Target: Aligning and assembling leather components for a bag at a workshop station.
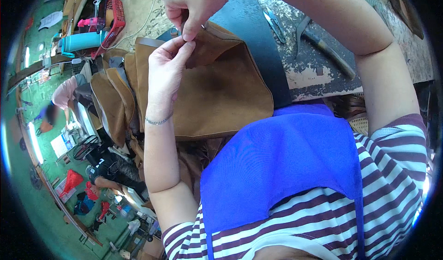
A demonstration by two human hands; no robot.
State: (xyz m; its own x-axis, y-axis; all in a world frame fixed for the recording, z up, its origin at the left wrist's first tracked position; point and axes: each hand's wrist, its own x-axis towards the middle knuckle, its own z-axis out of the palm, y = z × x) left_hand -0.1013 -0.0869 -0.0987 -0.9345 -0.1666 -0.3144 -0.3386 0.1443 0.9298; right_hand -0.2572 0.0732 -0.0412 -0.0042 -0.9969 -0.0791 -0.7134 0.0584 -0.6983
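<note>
A brown leather bag with a suede-like surface lies before me, its lower part against my apron. My left hand pinches its raised upper edge between thumb and fingers. Right above, my right hand is closed on the same edge, the tips of both hands nearly meeting. A small metal glint shows beside the right thumb; what it belongs to I cannot make out. Under the bag lies a dark flat board. Blue-handled thread snips and a hammer rest to its right, apart from my hands.
More brown leather pieces are piled at the left. Beyond them stand a red plastic basket and a teal bottle. A white cord crosses the worn table. Two other people work farther left, away from my hands.
</note>
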